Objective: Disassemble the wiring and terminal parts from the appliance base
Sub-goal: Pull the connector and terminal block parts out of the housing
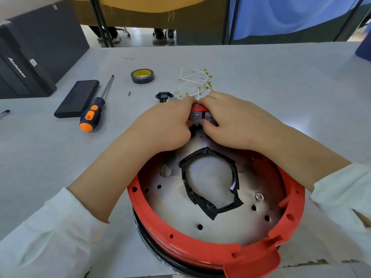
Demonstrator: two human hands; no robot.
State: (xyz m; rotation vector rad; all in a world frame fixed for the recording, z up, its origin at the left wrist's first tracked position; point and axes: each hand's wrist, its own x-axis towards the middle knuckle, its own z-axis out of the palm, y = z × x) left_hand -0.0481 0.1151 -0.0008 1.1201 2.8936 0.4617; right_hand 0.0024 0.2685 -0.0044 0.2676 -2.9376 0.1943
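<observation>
The round appliance base (180, 243) with a red plastic rim lies upside down near the table's front edge, its metal plate showing a ring of black tape (232, 177). At the rim's far side sits a grey terminal block (197, 116) with metal tabs. My left hand (162, 125) and my right hand (230, 121) both pinch this block, fingers closed around it. Just beyond the hands lies a bundle of white wires with brass terminals (197, 82). A small black socket part (164, 96) rests to the left of the wires.
An orange and dark blue screwdriver (94, 111) lies left of the base, beside a flat black box (77, 98). A roll of black tape (142, 76) sits further back. A small screw (129, 93) lies nearby. A black computer case (30, 53) stands at the far left.
</observation>
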